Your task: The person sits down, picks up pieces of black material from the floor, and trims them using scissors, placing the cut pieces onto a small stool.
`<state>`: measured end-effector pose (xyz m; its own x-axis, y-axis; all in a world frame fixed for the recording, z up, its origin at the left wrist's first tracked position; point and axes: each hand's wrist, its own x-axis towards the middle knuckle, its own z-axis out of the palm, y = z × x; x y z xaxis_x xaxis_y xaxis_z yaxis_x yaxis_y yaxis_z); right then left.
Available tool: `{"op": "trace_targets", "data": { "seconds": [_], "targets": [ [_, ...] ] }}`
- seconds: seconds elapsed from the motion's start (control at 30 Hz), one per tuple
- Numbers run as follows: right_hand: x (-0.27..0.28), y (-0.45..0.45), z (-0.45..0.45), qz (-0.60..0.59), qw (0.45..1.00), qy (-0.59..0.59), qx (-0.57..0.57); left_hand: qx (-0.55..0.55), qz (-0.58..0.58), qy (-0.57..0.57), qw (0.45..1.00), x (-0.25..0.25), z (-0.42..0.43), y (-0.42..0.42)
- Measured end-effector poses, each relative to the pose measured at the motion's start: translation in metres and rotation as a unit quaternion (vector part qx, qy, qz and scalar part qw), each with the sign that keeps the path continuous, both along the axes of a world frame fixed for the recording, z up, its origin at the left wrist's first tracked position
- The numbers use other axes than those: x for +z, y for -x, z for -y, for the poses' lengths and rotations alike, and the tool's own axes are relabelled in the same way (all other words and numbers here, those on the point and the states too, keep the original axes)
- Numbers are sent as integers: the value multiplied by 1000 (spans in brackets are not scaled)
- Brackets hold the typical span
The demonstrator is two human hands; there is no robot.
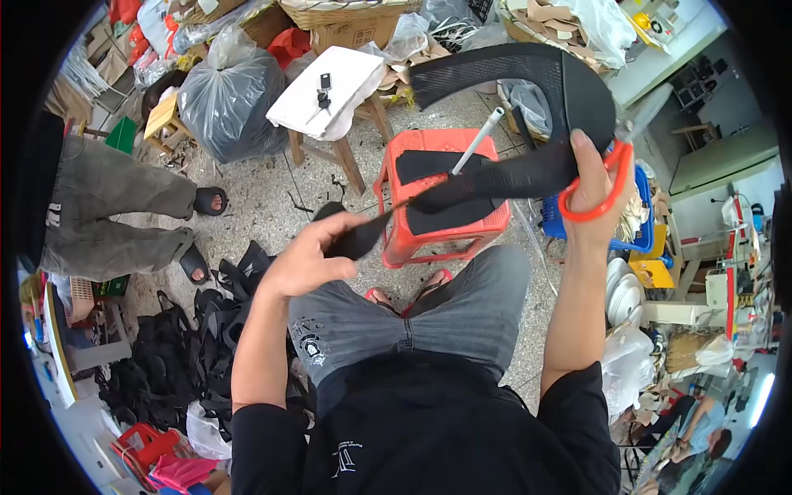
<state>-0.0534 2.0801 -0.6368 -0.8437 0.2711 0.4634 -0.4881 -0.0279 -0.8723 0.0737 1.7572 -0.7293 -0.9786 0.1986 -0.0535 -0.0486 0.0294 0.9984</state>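
My right hand (590,186) grips a long black mesh strip (495,177), with the thumb pressed on it. The strip curves round at the top into a wider, smoother section. Scissors (587,216) with orange-red handles are also in that hand, a loop around its fingers; their blades point away and look blurred. My left hand (309,260) has its fingers bent round the strip's other, narrower end, thumb apart. Below the strip stands a red plastic stool (445,247) with flat black pieces (425,165) on its seat. A pale tube (478,140) rises there.
A white-covered stool (301,115) bears keys. Beside it sits a grey plastic bag (231,103). Black scraps (173,355) heap on the floor at left. A blue basket (639,235) stands at right. Another person's legs (124,206) are at left.
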Motion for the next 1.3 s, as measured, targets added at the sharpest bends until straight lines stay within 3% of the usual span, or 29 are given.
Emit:
{"op": "trace_targets", "data": {
  "seconds": [0.03, 0.1, 0.17, 0.27, 0.33, 0.37, 0.5, 0.57, 0.67, 0.73, 0.77, 0.83, 0.9, 0.93, 1.0, 1.07, 1.1, 1.17, 1.3],
  "targets": [
    [-6, 10, -1, 10, 1000, 12, 4, 14, -17, -14, 1000, 2, -1, 5],
    [-29, 26, -6, 20, 999, 22, 14, 40, -44, 96, 994, 0, -8, 23],
    [-69, 40, -16, 110, 993, 31, 23, 64, -70, 208, 974, -4, -13, 35],
    [-141, 49, -35, 181, 982, -49, -6, 44, -33, 309, 950, -32, -14, 47],
    [-171, 41, -43, 355, 920, -145, 80, 20, 8, 404, 915, -56, -19, 52],
    [-186, 39, -49, 356, 920, -142, 78, 17, 7, 405, 914, -66, -22, 54],
    [-232, 37, -82, 363, 811, -457, -34, 27, -13, 469, 882, -98, -28, 52],
    [-231, 33, -94, 359, 786, -483, -141, 24, -1, 472, 881, -106, -28, 53],
    [-201, 23, -103, 327, 777, -503, -189, 28, 27, 478, 878, -108, -27, 62],
    [-180, 12, -113, 384, 709, -561, -188, 28, 22, 475, 879, -109, -26, 62],
    [-183, 7, -124, 384, 710, -561, -185, 31, 14, 471, 881, -109, -26, 62],
    [-190, -8, -148, 411, 623, -655, -120, 32, -1, 462, 886, -110, -26, 62],
    [-188, -30, -138, 284, 646, -692, -149, 31, 0, 462, 886, -112, -27, 63],
    [-184, -36, -128, 289, 645, -692, -149, 28, 0, 462, 886, -113, -28, 63],
    [-155, -52, -88, 359, 771, -526, -25, 19, -3, 464, 886, -114, -32, 63],
    [-153, -64, -65, 313, 827, -450, 129, 10, 1, 471, 882, -112, -33, 65],
    [-154, -69, -52, 442, 826, -252, 243, 8, 8, 476, 879, -111, -32, 67],
    [-164, -79, -21, 478, 795, -79, 363, 5, 21, 486, 874, -107, -32, 69],
    [-179, -82, 21, 501, 748, -63, 432, -9, 12, 504, 863, -108, -29, 73]
  ]
}}
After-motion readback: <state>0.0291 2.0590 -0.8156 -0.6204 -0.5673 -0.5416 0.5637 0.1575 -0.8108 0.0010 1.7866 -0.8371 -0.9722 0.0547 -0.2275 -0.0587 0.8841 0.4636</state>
